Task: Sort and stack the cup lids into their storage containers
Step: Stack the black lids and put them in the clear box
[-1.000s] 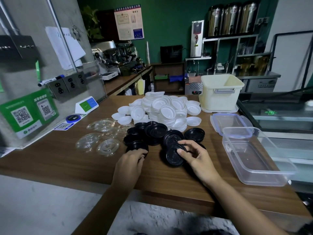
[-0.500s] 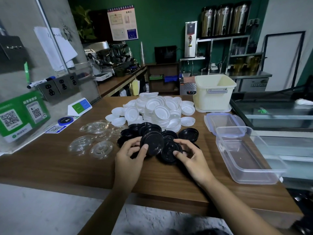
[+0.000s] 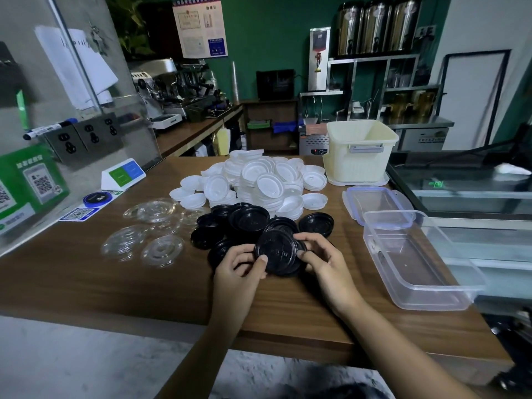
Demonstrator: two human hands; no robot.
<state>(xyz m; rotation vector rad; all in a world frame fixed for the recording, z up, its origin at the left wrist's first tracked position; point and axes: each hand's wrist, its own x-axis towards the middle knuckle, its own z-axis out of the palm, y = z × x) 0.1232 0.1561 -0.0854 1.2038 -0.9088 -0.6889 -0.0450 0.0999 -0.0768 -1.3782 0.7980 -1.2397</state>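
Both hands hold a small stack of black lids (image 3: pixel 277 254) just above the wooden counter. My left hand (image 3: pixel 239 272) pinches the stack's left edge, thumb on top. My right hand (image 3: pixel 325 260) grips its right edge with curled fingers. Behind them lies a loose heap of black lids (image 3: pixel 247 218). A large pile of white lids (image 3: pixel 259 182) sits further back. Several clear lids (image 3: pixel 155 228) are spread to the left. A clear plastic container (image 3: pixel 426 286) stands open on the right, with its blue-rimmed lid (image 3: pixel 377 203) behind it. A cream bin (image 3: pixel 359 151) stands at the back right.
A wall with sockets (image 3: pixel 86 136), QR code signs (image 3: pixel 40 180) and a small stand (image 3: pixel 123 174) runs along the left. A glass display case (image 3: pixel 472 194) borders the counter on the right. The counter's front edge (image 3: pixel 144 321) is near my arms.
My left hand brought a black lid over to the one in my right hand; both hands now hold the lids together as one stack. The camera view shifted slightly.
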